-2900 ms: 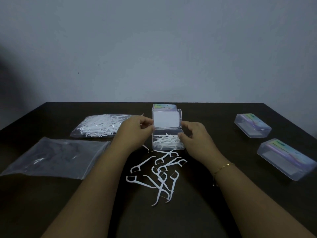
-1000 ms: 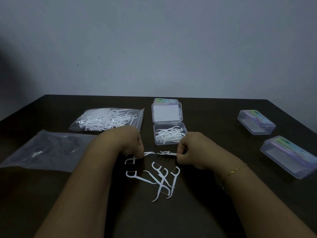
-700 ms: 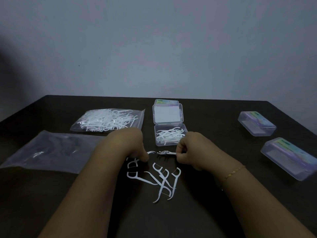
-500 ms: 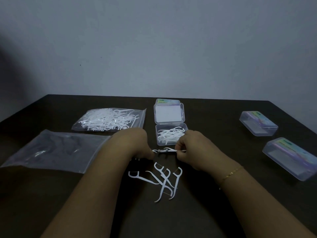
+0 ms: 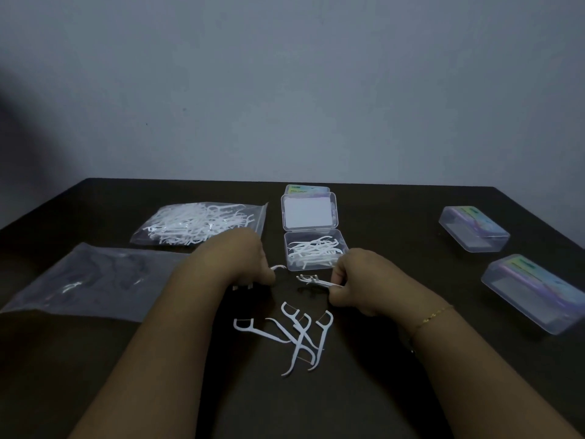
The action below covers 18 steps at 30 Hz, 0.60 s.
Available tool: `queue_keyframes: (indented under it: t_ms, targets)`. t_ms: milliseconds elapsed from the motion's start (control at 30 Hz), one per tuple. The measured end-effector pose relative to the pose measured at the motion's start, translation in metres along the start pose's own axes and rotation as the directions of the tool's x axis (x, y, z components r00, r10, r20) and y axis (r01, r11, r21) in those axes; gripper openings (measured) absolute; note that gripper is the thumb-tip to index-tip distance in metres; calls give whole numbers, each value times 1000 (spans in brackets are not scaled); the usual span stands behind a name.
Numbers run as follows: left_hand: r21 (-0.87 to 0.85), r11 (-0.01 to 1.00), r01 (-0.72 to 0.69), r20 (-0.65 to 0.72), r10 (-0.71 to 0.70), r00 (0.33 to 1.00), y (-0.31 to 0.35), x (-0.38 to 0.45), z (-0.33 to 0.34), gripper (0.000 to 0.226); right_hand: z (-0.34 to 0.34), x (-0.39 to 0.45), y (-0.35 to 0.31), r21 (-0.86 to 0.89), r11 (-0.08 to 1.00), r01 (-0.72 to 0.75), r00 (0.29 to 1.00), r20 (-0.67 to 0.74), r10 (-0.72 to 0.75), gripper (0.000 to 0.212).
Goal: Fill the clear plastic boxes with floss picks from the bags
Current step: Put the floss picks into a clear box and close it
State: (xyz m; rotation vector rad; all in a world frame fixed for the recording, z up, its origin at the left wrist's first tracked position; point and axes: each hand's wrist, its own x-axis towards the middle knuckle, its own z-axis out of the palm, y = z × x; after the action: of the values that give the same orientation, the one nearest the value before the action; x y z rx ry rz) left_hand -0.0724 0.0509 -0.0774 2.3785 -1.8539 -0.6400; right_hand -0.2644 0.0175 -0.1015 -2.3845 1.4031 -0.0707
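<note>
1. The open clear box (image 5: 316, 253) sits mid-desk just beyond both hands, its lid folded back flat on the far side. Its tray holds a tangled, shallow layer of white floss picks, so I judge it only partly filled.
2. The right hand (image 5: 357, 282) pinches a small bundle of picks (image 5: 311, 279) by their handles, heads pointing left. The left hand (image 5: 245, 263) is curled around at least 1 pick, whose thin tip pokes out toward the box.
3. About 5 loose picks (image 5: 296, 332) lie crossed over each other on the near desk (image 5: 95, 375); they are thin, hooked and rigid plastic.
4. Risk: the hooked heads could snag on each other, dragging extras off the desk or spilling them over the tray's low wall.
5. Far left, a glossy zip bag (image 5: 196, 223) is still stuffed with picks; nearer lies a flat, nearly empty bag (image 5: 91, 280).
6. On the right, 2 closed boxes (image 5: 474, 228) stand apart, and another sits behind the open lid.
</note>
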Motion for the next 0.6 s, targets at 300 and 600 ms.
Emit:
queue_keyframes:
  t_ms: [300, 600]
  targets:
    - [-287, 910, -298, -517, 115, 848, 12, 4, 6, 4, -2, -2, -1, -19, 1000, 3, 1000, 9, -2, 14]
    - [-172, 915, -365, -557, 215, 802, 20, 24, 32, 34, -3, -4, 0, 29, 998, 51, 998, -41, -50, 8]
